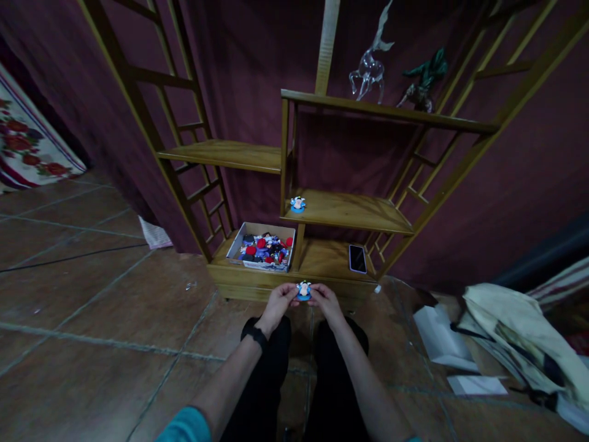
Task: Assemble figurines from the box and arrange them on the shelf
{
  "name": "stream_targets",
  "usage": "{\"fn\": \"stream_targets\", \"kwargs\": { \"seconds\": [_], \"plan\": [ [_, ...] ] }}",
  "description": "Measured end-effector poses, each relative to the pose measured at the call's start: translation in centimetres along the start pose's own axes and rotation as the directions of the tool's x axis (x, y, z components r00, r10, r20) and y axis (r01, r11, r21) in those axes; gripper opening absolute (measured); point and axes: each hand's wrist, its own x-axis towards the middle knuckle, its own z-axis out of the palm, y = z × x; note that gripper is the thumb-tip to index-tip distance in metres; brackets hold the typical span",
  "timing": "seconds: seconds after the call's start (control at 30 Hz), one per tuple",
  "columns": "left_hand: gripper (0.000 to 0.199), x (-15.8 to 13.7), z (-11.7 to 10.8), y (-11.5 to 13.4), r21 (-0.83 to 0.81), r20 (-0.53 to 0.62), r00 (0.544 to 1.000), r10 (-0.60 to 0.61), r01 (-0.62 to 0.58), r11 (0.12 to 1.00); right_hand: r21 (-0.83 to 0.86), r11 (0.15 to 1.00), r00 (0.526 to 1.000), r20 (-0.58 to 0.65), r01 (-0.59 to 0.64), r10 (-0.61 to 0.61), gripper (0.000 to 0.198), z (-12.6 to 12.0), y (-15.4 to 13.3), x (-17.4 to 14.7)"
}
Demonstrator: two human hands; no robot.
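Observation:
Between my two hands, in front of the shelf's low base, is a small toy figurine (304,291) in white and blue on a round blue stand. My left hand (281,301) pinches its left side, and my right hand (326,299) pinches its right side. A similar figurine (297,204) stands upright at the left end of the middle shelf board (350,210). Down on the bottom board, at the left, an open cardboard box (234,247) holds several more small figures in red, purple and black.
A phone (358,259) lies on the bottom board at the right. Higher up stand a clear glass deer figure (369,70) and a dark green statuette (424,80). On the tiled floor at right are a white box (444,337) and a cream cloth bag (510,334).

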Motion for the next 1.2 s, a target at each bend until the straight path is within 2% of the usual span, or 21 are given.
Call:
{"fn": "stream_targets", "kwargs": {
  "seconds": [0.2, 0.5, 0.77, 1.2],
  "plan": [
    [0.031, 0.0, -0.2, 0.1, -0.027, -0.055, 0.995, 0.079, -0.080, 0.996, 0.031, 1.000, 1.000, 0.006, -0.005, 0.004, 0.034, 1.0, -0.2, 0.1],
    [0.034, 0.2, -0.6, 0.3, -0.039, -0.070, 0.994, 0.087, -0.090, 0.995, 0.101, 0.995, 1.000, 0.014, -0.003, 0.001, 0.032, 1.6, -0.5, -0.1],
    [0.039, 0.2, -0.6, 0.4, -0.034, -0.020, 0.999, 0.037, -0.037, 0.999, 0.037, 0.999, 0.999, -0.031, 0.009, -0.008, 0.033, 1.5, -0.5, 0.0],
    [0.037, 0.0, -0.3, 0.3, 0.049, 0.084, 0.990, 0.109, -0.114, 0.992, 0.099, 0.991, 0.996, -0.031, 0.087, -0.084, 0.028, 1.5, -0.8, 0.0]
  ]
}}
